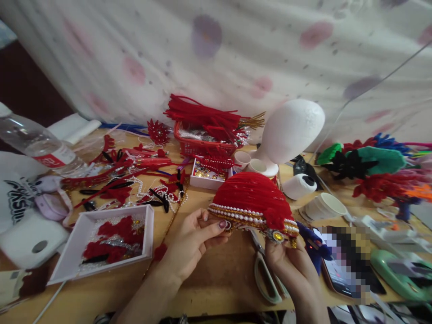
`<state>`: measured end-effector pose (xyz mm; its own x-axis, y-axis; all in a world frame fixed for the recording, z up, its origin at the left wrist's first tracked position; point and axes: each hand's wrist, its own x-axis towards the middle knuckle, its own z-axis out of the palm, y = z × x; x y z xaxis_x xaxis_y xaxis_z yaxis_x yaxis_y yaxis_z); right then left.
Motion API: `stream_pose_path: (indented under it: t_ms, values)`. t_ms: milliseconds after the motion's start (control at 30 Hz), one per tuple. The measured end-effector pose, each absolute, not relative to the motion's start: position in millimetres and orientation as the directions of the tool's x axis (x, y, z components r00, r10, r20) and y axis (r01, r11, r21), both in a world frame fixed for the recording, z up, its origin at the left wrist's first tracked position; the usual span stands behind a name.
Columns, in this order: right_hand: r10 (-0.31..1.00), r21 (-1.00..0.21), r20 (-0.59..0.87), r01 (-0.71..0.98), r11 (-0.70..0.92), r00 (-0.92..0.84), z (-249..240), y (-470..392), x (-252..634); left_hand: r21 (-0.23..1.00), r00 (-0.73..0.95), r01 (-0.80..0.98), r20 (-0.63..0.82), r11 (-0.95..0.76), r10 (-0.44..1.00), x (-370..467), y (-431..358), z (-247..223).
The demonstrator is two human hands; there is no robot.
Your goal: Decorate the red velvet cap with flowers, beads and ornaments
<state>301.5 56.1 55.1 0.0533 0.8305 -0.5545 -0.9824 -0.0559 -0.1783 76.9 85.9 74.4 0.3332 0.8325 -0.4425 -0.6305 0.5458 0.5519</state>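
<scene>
A red domed cap (251, 195) with rows of white pearls and gold trim along its edge is held up over the wooden table. My left hand (192, 240) pinches the trim at the cap's left end, thumb on top. My right hand (290, 261) supports the right end from below, beside a round ornament with a yellow stone (277, 236); its fingertips are partly hidden under the cap. Scissors (266, 279) lie on the table between my hands. Behind the cap stands a white foam head (293, 130).
At left are a white tray (150, 231) of red pieces and beads, and a bottle (50, 155). A red basket (202, 147) sits behind. White thread (299, 186), a paper cup (326, 207), a phone (340, 274) and a green tool (391, 270) are at right.
</scene>
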Motion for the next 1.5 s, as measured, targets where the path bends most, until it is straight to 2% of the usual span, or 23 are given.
stream_pose_path:
  t_ms: [200, 433, 700, 900, 1033, 1200, 1300, 1333, 1400, 1467, 1500]
  values:
    - [0.83, -0.194, -0.555, -0.979, -0.059, 0.06, 65, 57, 294, 0.58, 0.314, -0.628, -0.422, 0.52, 0.85, 75, 85, 73]
    - [0.817, -0.13, -0.576, -0.99, -0.046, 0.038, 61, 56, 296, 0.824, 0.244, -0.428, -0.289, 0.37, 0.926, 69, 88, 71]
    - [0.797, -0.096, -0.603, -0.995, -0.029, 0.035, 61, 55, 296, 0.878, 0.244, -0.344, -0.258, 0.332, 0.935, 67, 92, 71]
    - [0.787, -0.112, -0.616, -0.993, -0.031, 0.045, 65, 59, 292, 0.881, 0.246, -0.337, -0.259, 0.333, 0.934, 65, 90, 72]
    - [0.756, -0.128, -0.65, -0.992, -0.011, 0.075, 69, 60, 289, 0.86, 0.158, -0.368, -0.316, 0.353, 0.935, 55, 84, 70]
    - [0.735, -0.096, -0.676, -0.995, -0.008, 0.059, 75, 60, 286, 0.73, 0.011, -0.567, -0.457, 0.382, 0.89, 38, 73, 63]
    - [0.734, -0.088, -0.676, -0.996, 0.009, 0.066, 77, 60, 284, 0.623, 0.014, -0.669, -0.533, 0.404, 0.846, 38, 67, 65]
    - [0.736, -0.089, -0.674, -0.996, 0.011, 0.068, 78, 60, 284, 0.622, 0.025, -0.671, -0.525, 0.404, 0.851, 40, 65, 68]
    - [0.74, -0.097, -0.669, -0.995, 0.007, 0.07, 78, 59, 283, 0.754, -0.013, -0.562, -0.419, 0.34, 0.908, 48, 60, 77]
    - [0.742, -0.107, -0.667, -0.994, 0.0, 0.072, 77, 58, 283, 0.959, -0.081, -0.259, -0.14, 0.115, 0.987, 59, 56, 88]
    - [0.741, -0.11, -0.668, -0.994, -0.004, 0.071, 76, 58, 282, 0.996, -0.061, -0.068, 0.052, -0.056, 0.997, 65, 55, 94]
